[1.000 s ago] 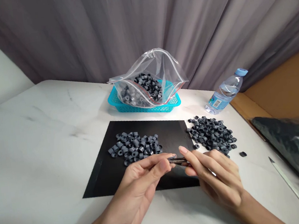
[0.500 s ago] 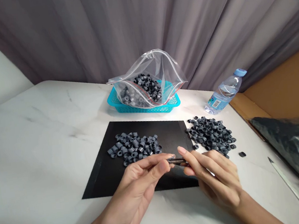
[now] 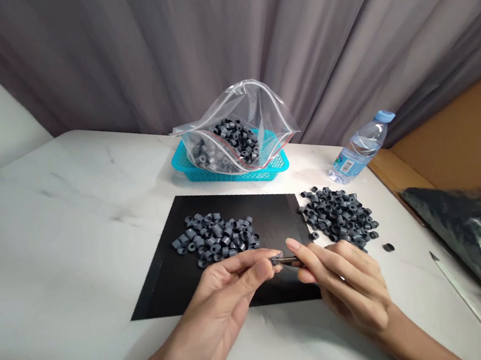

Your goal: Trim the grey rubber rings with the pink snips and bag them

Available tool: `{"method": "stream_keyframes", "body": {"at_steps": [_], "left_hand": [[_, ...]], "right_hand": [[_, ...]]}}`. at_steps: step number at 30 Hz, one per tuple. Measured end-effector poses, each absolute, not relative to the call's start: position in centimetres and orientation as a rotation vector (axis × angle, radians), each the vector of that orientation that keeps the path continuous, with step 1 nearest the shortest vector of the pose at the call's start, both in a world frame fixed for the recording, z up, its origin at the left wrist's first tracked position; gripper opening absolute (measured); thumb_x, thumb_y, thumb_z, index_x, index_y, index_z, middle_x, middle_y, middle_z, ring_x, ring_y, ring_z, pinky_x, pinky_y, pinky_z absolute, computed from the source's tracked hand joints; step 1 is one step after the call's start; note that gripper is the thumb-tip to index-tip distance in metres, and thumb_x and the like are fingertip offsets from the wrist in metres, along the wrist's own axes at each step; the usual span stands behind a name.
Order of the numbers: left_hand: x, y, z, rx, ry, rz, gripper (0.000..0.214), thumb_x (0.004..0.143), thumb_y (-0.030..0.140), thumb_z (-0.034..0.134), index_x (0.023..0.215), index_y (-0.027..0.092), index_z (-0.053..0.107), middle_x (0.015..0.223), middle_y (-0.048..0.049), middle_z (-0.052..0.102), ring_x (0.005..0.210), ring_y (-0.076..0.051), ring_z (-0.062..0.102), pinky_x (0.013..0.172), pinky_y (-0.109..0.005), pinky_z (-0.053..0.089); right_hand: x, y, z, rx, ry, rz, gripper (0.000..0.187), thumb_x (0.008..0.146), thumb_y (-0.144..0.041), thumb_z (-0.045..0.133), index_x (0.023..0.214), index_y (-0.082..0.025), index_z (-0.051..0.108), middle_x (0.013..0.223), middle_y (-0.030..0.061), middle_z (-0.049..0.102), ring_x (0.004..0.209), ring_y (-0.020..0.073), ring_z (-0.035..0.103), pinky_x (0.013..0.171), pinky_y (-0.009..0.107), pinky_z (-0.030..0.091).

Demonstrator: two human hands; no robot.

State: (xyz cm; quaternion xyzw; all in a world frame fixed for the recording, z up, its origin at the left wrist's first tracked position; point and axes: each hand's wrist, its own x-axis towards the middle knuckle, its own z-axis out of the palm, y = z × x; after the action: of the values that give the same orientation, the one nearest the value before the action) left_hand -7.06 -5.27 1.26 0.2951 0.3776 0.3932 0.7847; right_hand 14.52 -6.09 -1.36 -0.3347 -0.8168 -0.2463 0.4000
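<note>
Between the thumb and fingertips of my left hand [image 3: 231, 296] is a small dark grey plastic cap [image 3: 275, 260], mostly hidden by the fingers. My right hand [image 3: 354, 286] grips a slim metal tool [image 3: 289, 260] whose tip meets the cap; its handle is covered by the fingers, so I cannot tell its exact kind. Both hands are over the near edge of a black mat [image 3: 276, 216]. Beyond my left hand, a heap of grey caps [image 3: 219, 234] lies on the mat. Another heap of similar caps [image 3: 342, 214] lies on the white table beyond my right hand.
A turquoise basket [image 3: 231, 175] at the back holds an unzipped clear bag [image 3: 257, 107] of grey caps. To its right stands a water bottle [image 3: 360, 149]. A pale strip with a dark tip [image 3: 464, 298] and a black plastic-wrapped bundle [image 3: 464, 233] lie at the right.
The tool's tip has shifted slightly against the cap, and a bit more of the cap shows at my left fingertips. Both hands keep nearly the same place.
</note>
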Motion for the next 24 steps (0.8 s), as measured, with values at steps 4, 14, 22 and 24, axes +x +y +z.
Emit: {"method": "stream_keyframes", "body": {"at_steps": [4,14,22,24], "left_hand": [[-7.0,-5.2,1.4,0.642,0.812,0.846,0.011,0.088,0.035,0.078,0.095,0.027,0.081,0.106,0.0001,0.081,0.121,-0.018,0.065,0.110,-0.027,0.043],[-6.9,-4.9,1.4,0.690,0.890,0.857,0.015,0.085,0.037,0.080,0.096,0.026,0.081,0.108,-0.0023,0.079,0.120,-0.022,0.064,0.110,-0.031,0.043],[-7.8,-1.8,7.3,1.737,1.030,1.306,0.005,0.084,0.026,0.079,0.085,0.028,0.084,0.098,-0.0043,0.079,0.101,-0.025,0.069,0.103,-0.034,0.045],[-7.5,0.5,9.2,2.006,0.969,1.404,0.009,0.084,0.022,0.078,0.089,0.028,0.083,0.097,-0.0049,0.080,0.101,-0.026,0.069,0.105,-0.036,0.044]], "right_hand": [[14.6,-6.0,-2.0,-0.867,-1.947,-0.510,0.049,0.100,-0.011,0.059,0.148,-0.014,0.053,0.096,0.0096,0.078,0.068,0.0163,0.064,0.054,0.032,0.042],[15.2,-5.3,-2.0,-0.912,-1.883,-0.382,0.047,0.101,-0.012,0.057,0.148,-0.020,0.054,0.100,0.0104,0.074,0.075,0.0168,0.066,0.060,0.030,0.047],[15.2,-2.9,-3.6,-1.299,-2.024,-0.387,0.032,0.106,-0.021,0.048,0.133,-0.012,0.061,0.096,0.0092,0.070,0.083,0.0211,0.064,0.072,0.034,0.054],[14.9,-2.7,-4.2,-1.349,-2.055,-0.435,0.031,0.107,-0.025,0.045,0.129,-0.013,0.063,0.092,0.0086,0.069,0.081,0.0219,0.062,0.070,0.034,0.054]]}}
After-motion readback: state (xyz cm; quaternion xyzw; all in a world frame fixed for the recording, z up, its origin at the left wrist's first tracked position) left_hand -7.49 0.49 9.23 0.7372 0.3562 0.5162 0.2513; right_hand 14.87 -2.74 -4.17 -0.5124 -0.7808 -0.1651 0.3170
